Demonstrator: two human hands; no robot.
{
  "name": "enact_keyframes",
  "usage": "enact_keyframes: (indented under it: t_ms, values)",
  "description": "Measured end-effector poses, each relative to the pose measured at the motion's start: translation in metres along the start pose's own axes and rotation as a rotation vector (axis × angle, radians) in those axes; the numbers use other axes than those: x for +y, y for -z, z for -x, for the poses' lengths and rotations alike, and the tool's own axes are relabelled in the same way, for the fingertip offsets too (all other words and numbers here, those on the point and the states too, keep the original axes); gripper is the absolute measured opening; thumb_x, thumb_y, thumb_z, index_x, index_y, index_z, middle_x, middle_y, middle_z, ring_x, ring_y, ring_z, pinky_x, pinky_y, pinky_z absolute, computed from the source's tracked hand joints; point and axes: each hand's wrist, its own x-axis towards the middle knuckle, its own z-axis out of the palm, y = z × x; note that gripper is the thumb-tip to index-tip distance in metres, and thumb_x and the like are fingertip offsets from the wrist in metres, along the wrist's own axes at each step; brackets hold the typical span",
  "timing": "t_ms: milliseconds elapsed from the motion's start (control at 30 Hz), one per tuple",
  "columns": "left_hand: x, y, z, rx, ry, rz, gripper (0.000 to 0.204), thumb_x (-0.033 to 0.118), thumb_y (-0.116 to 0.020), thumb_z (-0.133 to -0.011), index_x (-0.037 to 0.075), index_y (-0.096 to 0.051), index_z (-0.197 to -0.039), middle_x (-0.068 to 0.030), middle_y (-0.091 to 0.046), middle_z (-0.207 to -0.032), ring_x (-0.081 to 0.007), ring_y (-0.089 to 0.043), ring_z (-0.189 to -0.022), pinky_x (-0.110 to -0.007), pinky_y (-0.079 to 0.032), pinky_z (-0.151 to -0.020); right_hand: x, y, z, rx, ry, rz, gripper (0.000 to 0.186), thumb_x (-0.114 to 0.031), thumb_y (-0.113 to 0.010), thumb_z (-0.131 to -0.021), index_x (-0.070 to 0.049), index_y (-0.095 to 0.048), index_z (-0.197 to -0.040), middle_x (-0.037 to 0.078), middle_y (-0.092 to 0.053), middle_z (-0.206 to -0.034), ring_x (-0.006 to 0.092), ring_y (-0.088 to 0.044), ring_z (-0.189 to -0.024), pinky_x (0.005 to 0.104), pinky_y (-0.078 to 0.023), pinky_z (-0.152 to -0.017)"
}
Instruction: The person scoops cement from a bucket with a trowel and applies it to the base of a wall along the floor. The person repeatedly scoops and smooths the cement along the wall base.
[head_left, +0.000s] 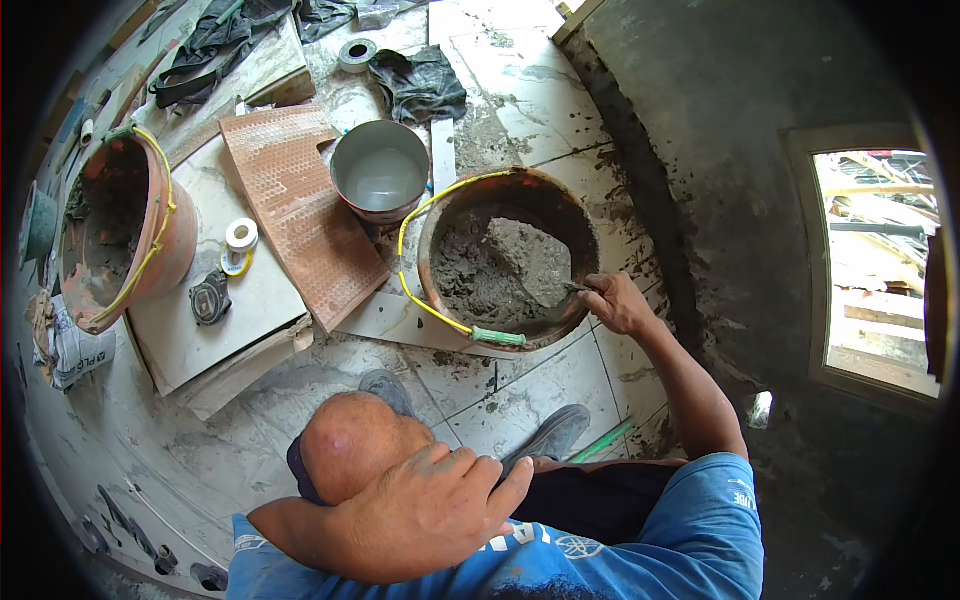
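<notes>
My right hand [615, 303] is closed round the handle of a trowel [532, 262] at the right rim of a bucket [592, 240]. Grey mortar [465, 275] fills the bottom of this bucket and lies heaped over the trowel, hiding most of its blade. A yellow rope handle with a green grip [498, 338] hangs over the bucket's near left side. Well away from the bucket, my left hand [430, 505] hangs loosely across my bent knee [352, 445]. Its fingers are stretched out, slightly bent, with nothing visible in them.
A smaller bucket of cloudy water [380, 172] stands left of the mortar, beside a textured reddish board [295, 215]. Tiles [215, 340] carry a tape measure [210, 298] and tape rolls [240, 240]. Another mortar-stained bucket [175, 235] stands far left. A grey wall [740, 230] rises right.
</notes>
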Motion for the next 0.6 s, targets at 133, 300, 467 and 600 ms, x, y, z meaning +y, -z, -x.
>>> enact_keyframes:
  t_ms: [133,300,467,600]
  values:
    - [0.001,0.008,-0.004,-0.122,0.024,0.025,0.06,0.038,-0.069,-0.086,-0.001,-0.057,-0.13,-0.0091,-0.06,-0.084,-0.0245,-0.062,-0.079,-0.036,-0.05,-0.071,-0.025,-0.002,-0.014,0.018,0.023,-0.023,0.038,-0.037,-0.059,-0.087,0.001,-0.062,-0.083,0.023,-0.063,-0.074,0.0436,-0.062,-0.078,0.0478,-0.05,-0.071]
    - [0.003,0.003,-0.022,-0.158,-0.012,0.045,0.059,0.04,-0.066,-0.087,-0.001,-0.057,-0.128,-0.0088,-0.06,-0.085,-0.0251,-0.063,-0.08,-0.037,-0.05,-0.073,-0.018,0.023,0.002,0.082,0.09,0.025,0.032,-0.03,-0.067,-0.085,0.002,-0.061,-0.084,0.023,-0.06,-0.071,0.0418,-0.06,-0.07,0.045,-0.048,-0.066]
    - [-0.007,-0.001,-0.04,-0.164,-0.013,0.075,0.059,0.041,-0.066,-0.087,-0.001,-0.057,-0.128,-0.0087,-0.06,-0.085,-0.025,-0.063,-0.08,-0.038,-0.05,-0.074,0.009,0.061,0.022,0.19,-0.111,0.065,0.033,-0.032,-0.069,-0.085,0.001,-0.067,-0.085,0.022,-0.063,-0.072,0.0391,-0.062,-0.07,0.045,-0.049,-0.067]
    - [-0.016,-0.002,-0.051,-0.173,0.007,0.107,0.06,0.042,-0.068,-0.085,0.0,-0.058,-0.127,-0.0081,-0.06,-0.085,-0.0254,-0.063,-0.08,-0.038,-0.049,-0.074,0.038,0.074,0.002,0.341,-0.294,0.187,0.036,-0.035,-0.068,-0.085,-0.001,-0.071,-0.092,0.023,-0.068,-0.079,0.0395,-0.068,-0.08,0.0468,-0.052,-0.072]
